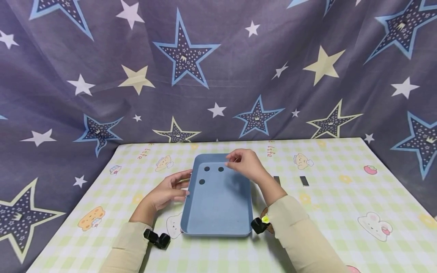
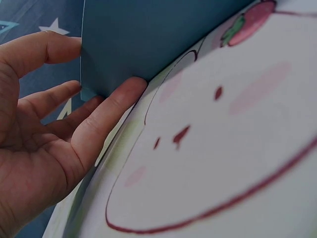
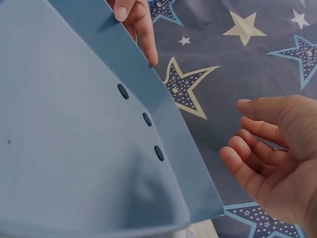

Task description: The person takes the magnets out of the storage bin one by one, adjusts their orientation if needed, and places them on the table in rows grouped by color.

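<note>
A blue rectangular tray (image 1: 222, 212) lies on the table in the head view. Three small black discs sit on its floor: one disc (image 1: 206, 168) at the far left, a second disc (image 1: 220, 169) to its right, a third disc (image 1: 202, 181) nearer me. Against the tray's left outer wall, my left hand (image 1: 168, 190) rests its fingertips, fingers spread; the left wrist view shows the contact. Over the far right part of the tray hovers my right hand (image 1: 246, 163). In the right wrist view its fingers bend loosely, and I see nothing between thumb and fingers.
Right of the tray, a small dark rectangular piece (image 1: 304, 181) lies on the checked tablecloth (image 1: 327, 227). Another dark piece (image 1: 277, 179) is partly hidden behind my right forearm. A star-patterned curtain (image 1: 218, 76) hangs behind the table.
</note>
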Motion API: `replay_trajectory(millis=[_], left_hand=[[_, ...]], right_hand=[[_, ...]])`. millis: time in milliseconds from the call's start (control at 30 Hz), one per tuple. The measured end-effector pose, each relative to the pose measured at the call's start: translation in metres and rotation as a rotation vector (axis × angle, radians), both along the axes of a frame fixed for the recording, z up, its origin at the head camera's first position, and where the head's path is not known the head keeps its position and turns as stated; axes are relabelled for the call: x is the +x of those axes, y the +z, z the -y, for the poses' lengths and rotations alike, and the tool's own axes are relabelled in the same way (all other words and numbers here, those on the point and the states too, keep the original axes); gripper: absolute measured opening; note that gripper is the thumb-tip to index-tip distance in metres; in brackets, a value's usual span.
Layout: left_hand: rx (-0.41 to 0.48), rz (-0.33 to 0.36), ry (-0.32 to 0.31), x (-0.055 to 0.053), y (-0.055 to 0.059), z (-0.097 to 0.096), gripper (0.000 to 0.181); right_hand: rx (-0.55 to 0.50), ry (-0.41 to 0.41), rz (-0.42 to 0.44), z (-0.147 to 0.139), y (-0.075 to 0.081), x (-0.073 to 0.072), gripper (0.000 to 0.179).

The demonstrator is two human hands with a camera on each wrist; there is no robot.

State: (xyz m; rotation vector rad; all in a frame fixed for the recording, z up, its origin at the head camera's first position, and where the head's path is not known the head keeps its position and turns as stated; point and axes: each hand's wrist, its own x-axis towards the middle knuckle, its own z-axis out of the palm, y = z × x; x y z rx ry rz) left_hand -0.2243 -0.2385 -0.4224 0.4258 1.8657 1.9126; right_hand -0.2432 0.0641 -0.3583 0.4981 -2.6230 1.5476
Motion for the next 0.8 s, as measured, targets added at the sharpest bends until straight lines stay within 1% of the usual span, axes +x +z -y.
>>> replay_trajectory(millis=[167, 333, 467, 567, 800], left_hand=[[-0.001, 0.000, 0.002, 0.000, -0.001, 0.000, 0.084], [-0.009, -0.004, 0.006, 0.000, -0.001, 0.001, 0.083], [-0.010, -0.006, 0.011, 0.001, 0.000, 0.001, 0.083], [-0.005, -0.001, 0.007, 0.001, 0.000, 0.001, 0.083], [-0.004, -0.002, 0.004, 0.000, 0.000, 0.000, 0.083]], right_hand=[[-0.023, -0.027, 0.049, 0.005, -0.005, -0.008, 0.018], [-0.021, -0.046, 0.068, 0.009, -0.011, -0.014, 0.018], [-0.023, -0.045, 0.067, 0.012, -0.016, -0.019, 0.018], [-0.013, -0.041, 0.070, 0.015, -0.020, -0.022, 0.020], [0.023, -0.058, 0.110, 0.021, -0.028, -0.026, 0.021]])
